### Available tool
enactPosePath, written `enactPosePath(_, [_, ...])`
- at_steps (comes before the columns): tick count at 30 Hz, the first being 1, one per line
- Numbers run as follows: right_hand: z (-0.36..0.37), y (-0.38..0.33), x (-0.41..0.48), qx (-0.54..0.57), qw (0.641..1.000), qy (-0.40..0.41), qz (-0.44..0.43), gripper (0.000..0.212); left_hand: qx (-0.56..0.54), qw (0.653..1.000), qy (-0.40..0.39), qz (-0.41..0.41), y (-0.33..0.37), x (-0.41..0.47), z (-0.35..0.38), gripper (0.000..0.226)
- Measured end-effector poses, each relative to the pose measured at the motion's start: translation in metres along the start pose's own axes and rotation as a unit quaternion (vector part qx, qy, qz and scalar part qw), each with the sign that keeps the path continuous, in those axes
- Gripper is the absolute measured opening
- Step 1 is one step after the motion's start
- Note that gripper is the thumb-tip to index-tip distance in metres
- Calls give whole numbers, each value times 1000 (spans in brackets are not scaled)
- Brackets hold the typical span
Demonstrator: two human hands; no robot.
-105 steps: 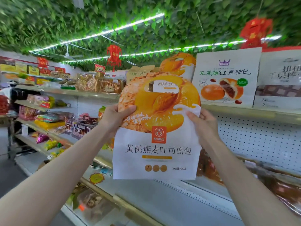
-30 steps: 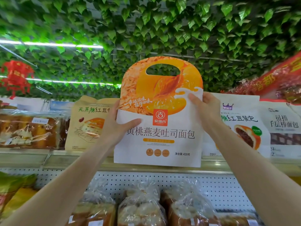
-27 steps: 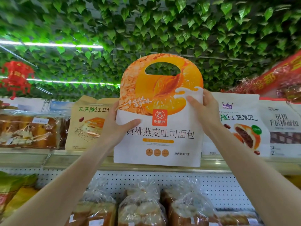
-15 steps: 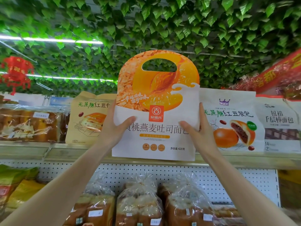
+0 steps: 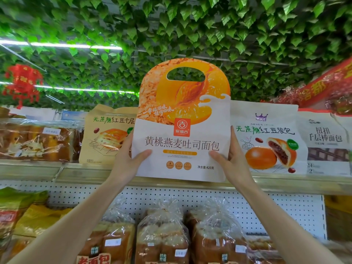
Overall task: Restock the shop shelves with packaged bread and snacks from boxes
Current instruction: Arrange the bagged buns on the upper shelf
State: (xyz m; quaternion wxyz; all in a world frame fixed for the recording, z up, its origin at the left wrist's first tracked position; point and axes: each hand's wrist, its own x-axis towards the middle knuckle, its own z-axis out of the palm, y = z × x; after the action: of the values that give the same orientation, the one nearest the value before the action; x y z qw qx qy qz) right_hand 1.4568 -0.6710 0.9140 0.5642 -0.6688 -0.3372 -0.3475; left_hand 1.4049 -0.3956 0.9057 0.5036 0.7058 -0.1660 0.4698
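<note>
An orange-and-white bread bag point(image 5: 182, 130) with a cut-out handle stands upright at the front of the top shelf point(image 5: 83, 173), between a tan bread bag point(image 5: 106, 134) and a white red-bean bun bag point(image 5: 266, 138). My left hand point(image 5: 128, 162) grips its lower left side, thumb across the front. My right hand point(image 5: 231, 162) grips its lower right side the same way. The fingers of both hands are hidden behind the bag.
Clear-wrapped loaves point(image 5: 38, 141) sit at the left of the top shelf, and another white bag point(image 5: 325, 141) at the right. Several wrapped loaves point(image 5: 162, 235) fill the shelf below, against a pegboard back point(image 5: 276, 212). Leafy vines point(image 5: 190, 25) hang overhead.
I lifted the bag from chest height to the top shelf. In the last second both hands slid down its sides, the right from the upper edge to the lower corner.
</note>
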Motion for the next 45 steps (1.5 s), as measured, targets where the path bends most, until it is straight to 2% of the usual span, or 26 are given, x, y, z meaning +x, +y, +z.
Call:
enactPosePath(8, [-5, 3, 28, -2, 1000, -2, 10, 82, 4, 1000, 5, 14, 1, 15, 11, 64])
enactPosePath(13, [-4, 15, 44, -2, 1000, 1, 17, 79, -2, 1000, -5, -3, -15, 30, 20, 74])
enactPosePath(20, [3, 35, 55, 4, 999, 5, 37, 95, 48, 999, -8, 3, -32, 43, 29, 98])
enactPosePath(32, [1, 45, 60, -18, 998, -23, 52, 118, 68, 997, -18, 9, -43, 47, 30, 104])
enactPosePath(45, [7, 56, 67, -28, 997, -7, 66, 118, 56, 998, -30, 4, -40, 48, 38, 98])
